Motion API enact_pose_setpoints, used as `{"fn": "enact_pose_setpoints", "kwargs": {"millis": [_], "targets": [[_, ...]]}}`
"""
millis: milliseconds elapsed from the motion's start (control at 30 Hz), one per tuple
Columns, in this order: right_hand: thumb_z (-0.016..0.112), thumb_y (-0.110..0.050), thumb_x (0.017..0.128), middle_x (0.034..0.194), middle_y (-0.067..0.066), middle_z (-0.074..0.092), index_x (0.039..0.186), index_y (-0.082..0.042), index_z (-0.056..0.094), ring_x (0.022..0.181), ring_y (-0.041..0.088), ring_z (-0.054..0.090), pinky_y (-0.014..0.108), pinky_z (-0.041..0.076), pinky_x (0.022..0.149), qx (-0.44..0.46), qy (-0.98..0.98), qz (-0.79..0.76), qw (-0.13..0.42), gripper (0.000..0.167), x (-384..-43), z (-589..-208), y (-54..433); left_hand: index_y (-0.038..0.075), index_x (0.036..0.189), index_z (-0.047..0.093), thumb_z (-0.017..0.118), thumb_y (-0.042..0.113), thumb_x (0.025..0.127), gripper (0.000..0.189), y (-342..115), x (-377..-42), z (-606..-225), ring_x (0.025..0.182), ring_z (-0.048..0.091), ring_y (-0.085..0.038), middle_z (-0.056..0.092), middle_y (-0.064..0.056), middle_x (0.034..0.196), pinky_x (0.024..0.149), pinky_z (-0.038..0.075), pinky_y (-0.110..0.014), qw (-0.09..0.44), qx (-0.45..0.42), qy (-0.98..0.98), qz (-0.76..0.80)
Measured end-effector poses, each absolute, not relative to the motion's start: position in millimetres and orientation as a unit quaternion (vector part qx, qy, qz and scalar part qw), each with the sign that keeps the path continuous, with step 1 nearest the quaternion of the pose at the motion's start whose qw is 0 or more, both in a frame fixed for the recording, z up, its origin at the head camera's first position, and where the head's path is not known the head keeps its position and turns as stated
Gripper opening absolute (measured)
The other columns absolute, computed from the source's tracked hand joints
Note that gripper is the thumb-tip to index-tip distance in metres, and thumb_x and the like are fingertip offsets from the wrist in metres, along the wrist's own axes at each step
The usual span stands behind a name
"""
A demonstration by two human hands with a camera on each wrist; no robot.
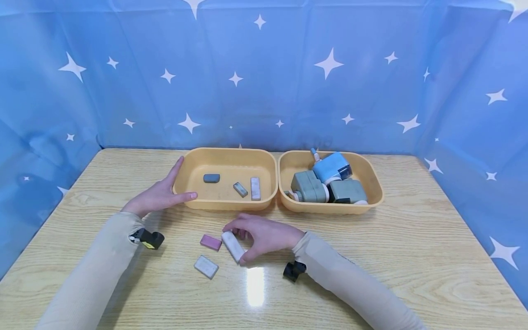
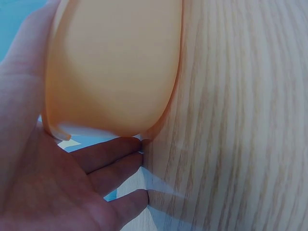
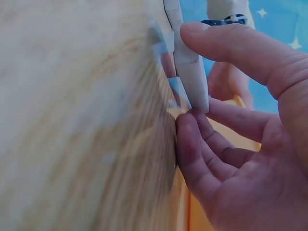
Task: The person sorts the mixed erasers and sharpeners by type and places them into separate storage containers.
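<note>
My right hand (image 1: 268, 233) pinches a long white eraser (image 1: 233, 246) by its ends, with the thumb at the near end and fingertips at the far end. In the right wrist view, that eraser (image 3: 191, 67) is tilted close over the table. Beside it lie a pink eraser (image 1: 211, 242) and a shorter whitish eraser (image 1: 206, 266). My left hand (image 1: 162, 192) is spread at the left end of a yellow bin (image 1: 227, 204), its thumb at the front rim. In the left wrist view, the other fingers (image 2: 113, 166) reach under the bin's outer end (image 2: 115, 72).
Inside the left bin are a dark blue eraser (image 1: 211, 178), a small grey one (image 1: 240, 189) and a white one (image 1: 255, 188). A second yellow bin (image 1: 330, 208) adjoins it, with green and blue boxy objects (image 1: 333, 167). A blue starred curtain (image 1: 264, 101) encloses the table.
</note>
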State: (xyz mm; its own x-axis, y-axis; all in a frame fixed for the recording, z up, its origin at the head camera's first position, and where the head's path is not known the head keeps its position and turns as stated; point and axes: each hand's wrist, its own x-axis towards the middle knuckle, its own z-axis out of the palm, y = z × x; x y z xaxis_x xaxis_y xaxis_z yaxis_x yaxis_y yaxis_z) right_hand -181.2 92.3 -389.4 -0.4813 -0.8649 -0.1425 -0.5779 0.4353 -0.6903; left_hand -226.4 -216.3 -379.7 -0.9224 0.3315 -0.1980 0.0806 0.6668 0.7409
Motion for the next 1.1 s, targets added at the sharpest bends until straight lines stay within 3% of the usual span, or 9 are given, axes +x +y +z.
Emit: {"fn": "enact_pose_setpoints", "kwargs": {"millis": [467, 1100], "targets": [[0.083, -0.004, 0.075, 0.110, 0.001, 0.049, 0.137, -0.006, 0.049, 0.090, 0.010, 0.057, 0.023, 0.052, 0.078, -0.386, 0.783, -0.390, 0.292, 0.071, -179, -384, 93, 0.026, 0.152, -0.019, 0.069, 0.046, 0.087, 0.112, -218, -226, -379, 0.140, 0.012, -0.047, -0.001, -0.023, 0.158, 0.108, 0.017, -0.063, 0.164, 0.111, 0.892, 0.405], [0.084, -0.009, 0.075, 0.111, 0.000, 0.049, 0.141, -0.006, 0.049, 0.091, 0.007, 0.057, 0.021, 0.052, 0.077, -0.402, 0.791, -0.379, 0.261, 0.075, -181, -374, 93, 0.028, 0.152, -0.020, 0.068, 0.048, 0.087, 0.111, -218, -228, -382, 0.140, 0.010, -0.049, -0.002, -0.023, 0.158, 0.107, 0.015, -0.065, 0.166, 0.107, 0.894, 0.403]]}}
